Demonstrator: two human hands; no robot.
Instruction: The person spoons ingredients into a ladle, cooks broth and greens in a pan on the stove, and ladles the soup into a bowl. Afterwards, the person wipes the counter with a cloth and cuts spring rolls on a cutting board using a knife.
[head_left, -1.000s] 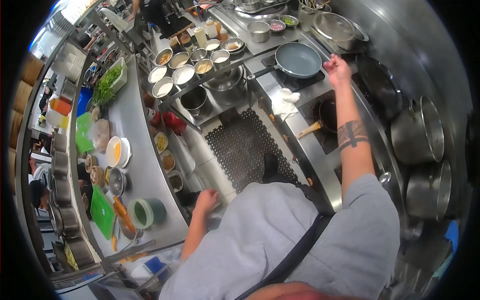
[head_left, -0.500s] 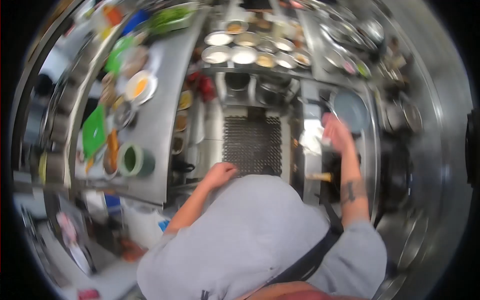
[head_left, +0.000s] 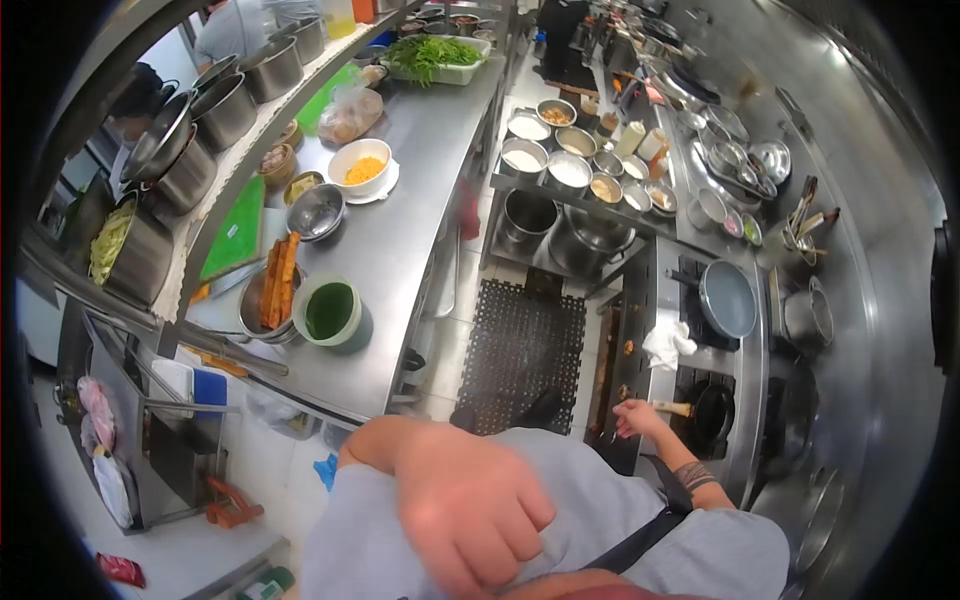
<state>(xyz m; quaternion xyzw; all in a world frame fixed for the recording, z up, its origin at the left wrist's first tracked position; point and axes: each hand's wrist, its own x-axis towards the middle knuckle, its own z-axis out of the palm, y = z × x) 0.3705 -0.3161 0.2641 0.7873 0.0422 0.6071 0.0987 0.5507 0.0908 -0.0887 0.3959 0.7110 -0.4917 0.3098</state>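
Fingers of the right hand, seen from the head camera, are bent at the front edge of the stove, just beside a small knob; whether they touch or grasp it cannot be told. The wooden handle of a dark pan ends near this hand, and the pan sits on the nearer burner. The left hand is raised in front of the grey shirt, back toward the camera, with its fingers curled; the palm is hidden, so one cannot tell if anything is in it.

Farther along the stove, a white cloth lies crumpled near a blue-grey pan on the other burner. A black mat covers part of the floor. Across from the stove, the steel surface carries a tub of green liquid, just beside a metal bowl with long orange-brown pieces standing tilted in it. A green board lies near them, and a white bowl holds shredded orange food.
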